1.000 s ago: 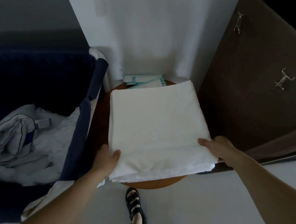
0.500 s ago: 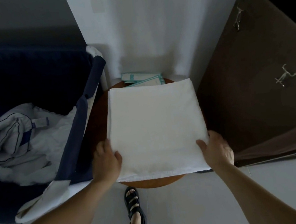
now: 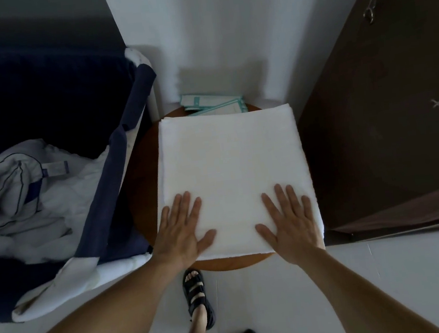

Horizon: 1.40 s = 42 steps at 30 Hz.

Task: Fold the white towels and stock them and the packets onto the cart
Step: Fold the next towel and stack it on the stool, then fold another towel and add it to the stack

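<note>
A folded white towel (image 3: 230, 162) lies flat on a round brown table (image 3: 143, 174), covering most of its top. My left hand (image 3: 180, 226) presses flat on the towel's near left corner, fingers straight and spread. My right hand (image 3: 290, 218) lies flat on the near right corner in the same way. Behind the towel, at the table's far edge, a few white packets with teal edges (image 3: 213, 104) lie stacked against the wall.
A dark blue fabric bin (image 3: 111, 177) stands to the left with crumpled white linen (image 3: 18, 193) inside. A dark brown cabinet (image 3: 380, 111) with metal handles rises on the right. A white wall closes the back. My sandalled feet (image 3: 198, 298) stand on the pale floor.
Both hands have moved from gripping the towel's near corners at the sides onto its top, and now lie flat with fingers spread. The towel has settled squarely on the table.
</note>
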Motion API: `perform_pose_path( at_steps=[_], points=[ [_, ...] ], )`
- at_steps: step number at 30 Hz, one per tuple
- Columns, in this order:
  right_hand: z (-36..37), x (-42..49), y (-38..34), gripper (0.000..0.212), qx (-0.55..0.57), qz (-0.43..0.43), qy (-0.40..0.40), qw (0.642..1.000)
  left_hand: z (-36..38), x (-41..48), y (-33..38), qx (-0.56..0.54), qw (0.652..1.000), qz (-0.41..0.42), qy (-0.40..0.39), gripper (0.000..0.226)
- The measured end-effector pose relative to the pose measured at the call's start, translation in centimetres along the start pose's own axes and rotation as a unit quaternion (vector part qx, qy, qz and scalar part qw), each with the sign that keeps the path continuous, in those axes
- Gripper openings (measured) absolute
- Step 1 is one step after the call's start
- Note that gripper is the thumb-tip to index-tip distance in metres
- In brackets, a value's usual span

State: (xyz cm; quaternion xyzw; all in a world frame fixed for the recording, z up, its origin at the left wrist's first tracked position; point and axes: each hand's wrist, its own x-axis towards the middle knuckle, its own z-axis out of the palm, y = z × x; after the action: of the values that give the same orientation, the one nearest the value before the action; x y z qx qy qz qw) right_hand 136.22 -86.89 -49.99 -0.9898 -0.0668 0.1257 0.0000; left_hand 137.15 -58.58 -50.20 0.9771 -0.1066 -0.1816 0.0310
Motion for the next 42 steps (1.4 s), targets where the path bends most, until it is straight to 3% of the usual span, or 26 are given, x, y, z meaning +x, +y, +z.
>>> perform_pose_path(
  at_steps=[3,10,16,22,29,36,42],
  points=[
    [-0.5,-0.5,0.0,0.077,0.013,0.055,0.024,0.998,0.1,-0.1,-0.3,-0.003,1.0,-0.01,0.004,0.09],
    [-2.7,-0.2,0.6,0.103,0.026,0.071,-0.054,0.996,-2.5,-0.4,0.0,-0.027,0.999,-0.027,-0.034,0.091],
    [-11.4,0.2,-5.1,0.089,0.045,0.01,0.018,0.999,-11.6,-3.1,-2.5,-0.037,0.994,-0.038,0.096,0.076],
    [-19.5,2.7,-15.9,0.082,0.091,-0.09,0.048,0.991,-18.5,-7.0,-10.4,-0.098,0.972,-0.111,0.184,0.072],
    [-23.3,9.7,-28.7,0.075,0.104,-0.164,0.059,0.979,-20.2,-8.0,-26.1,-0.148,0.952,-0.207,0.167,0.073],
    [-18.5,20.3,-42.4,0.084,0.102,-0.165,-0.083,0.978,-18.0,-2.9,-42.2,-0.175,0.945,-0.242,0.132,0.071],
    [-9.9,26.4,-47.1,0.091,0.13,-0.058,-0.215,0.966,-13.0,3.1,-48.1,-0.163,0.963,-0.21,0.05,0.07]
  ],
)
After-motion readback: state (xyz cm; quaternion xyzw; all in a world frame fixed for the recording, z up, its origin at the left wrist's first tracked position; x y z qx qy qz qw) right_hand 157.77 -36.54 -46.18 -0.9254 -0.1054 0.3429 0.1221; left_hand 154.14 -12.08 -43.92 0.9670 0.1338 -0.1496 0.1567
